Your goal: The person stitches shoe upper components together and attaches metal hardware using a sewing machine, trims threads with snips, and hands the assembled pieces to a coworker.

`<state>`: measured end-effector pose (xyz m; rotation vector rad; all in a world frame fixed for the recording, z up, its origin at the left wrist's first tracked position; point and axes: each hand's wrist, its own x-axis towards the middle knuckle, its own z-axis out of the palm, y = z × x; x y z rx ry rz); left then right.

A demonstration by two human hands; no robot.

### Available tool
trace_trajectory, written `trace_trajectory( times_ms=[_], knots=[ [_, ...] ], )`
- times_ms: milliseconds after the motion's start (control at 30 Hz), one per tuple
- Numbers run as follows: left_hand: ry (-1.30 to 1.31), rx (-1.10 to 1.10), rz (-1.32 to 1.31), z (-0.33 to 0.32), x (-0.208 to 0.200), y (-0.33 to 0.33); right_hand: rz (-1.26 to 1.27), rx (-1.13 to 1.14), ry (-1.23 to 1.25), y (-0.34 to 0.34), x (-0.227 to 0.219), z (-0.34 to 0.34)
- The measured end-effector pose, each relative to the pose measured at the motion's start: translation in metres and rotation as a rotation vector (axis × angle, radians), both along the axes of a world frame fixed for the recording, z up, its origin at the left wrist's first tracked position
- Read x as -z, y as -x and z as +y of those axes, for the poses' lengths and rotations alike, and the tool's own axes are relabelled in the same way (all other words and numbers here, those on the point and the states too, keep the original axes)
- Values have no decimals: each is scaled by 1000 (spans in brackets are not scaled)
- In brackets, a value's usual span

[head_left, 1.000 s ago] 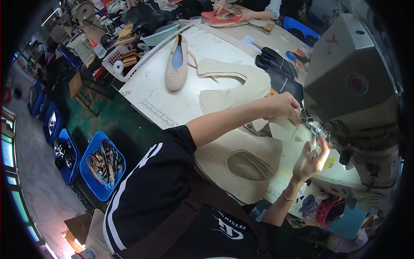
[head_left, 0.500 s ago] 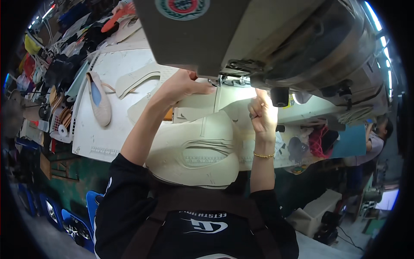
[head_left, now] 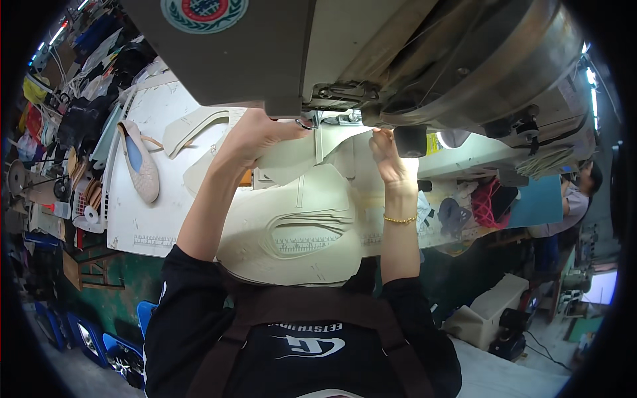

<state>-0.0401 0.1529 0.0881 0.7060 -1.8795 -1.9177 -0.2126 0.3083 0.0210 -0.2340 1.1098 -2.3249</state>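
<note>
A cream shoe-upper piece (head_left: 288, 162) lies under the needle area of a sewing machine (head_left: 239, 66). My left hand (head_left: 259, 138) is closed at the piece's left side, thumb stretched toward the needle; its fingertips are partly hidden by the machine head. On the other side, my right hand (head_left: 391, 156) pinches the pointed right end of the same piece, holding it slightly raised. A stack of cream shoe uppers (head_left: 249, 229) with oval openings rests in front of me at the table's near edge.
Left on the white table (head_left: 142, 219) are a beige flat shoe (head_left: 142, 172) and more cut pieces (head_left: 192, 129). Cluttered materials (head_left: 86, 106) fill the far left. To the right lie a pink mesh item (head_left: 488, 202) and a blue sheet (head_left: 536, 202). Another person (head_left: 577, 205) sits at far right.
The view has shifted, so the machine appears farther left. My right hand's fingers have closed on the piece's right end, which now stretches up to them. My left hand stays beside the needle.
</note>
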Motion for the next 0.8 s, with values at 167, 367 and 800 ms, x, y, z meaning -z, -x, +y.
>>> trace_trajectory(
  times_ms=[167,367,800],
  knots=[
    [-12,46,-30,-8,8,2,77,-264,226,19,23,10],
    [0,42,-47,-9,3,2,170,-327,327,23,11,4],
    [-55,-71,377,-64,37,32,118,-34,63,88,30,-43]
  ],
)
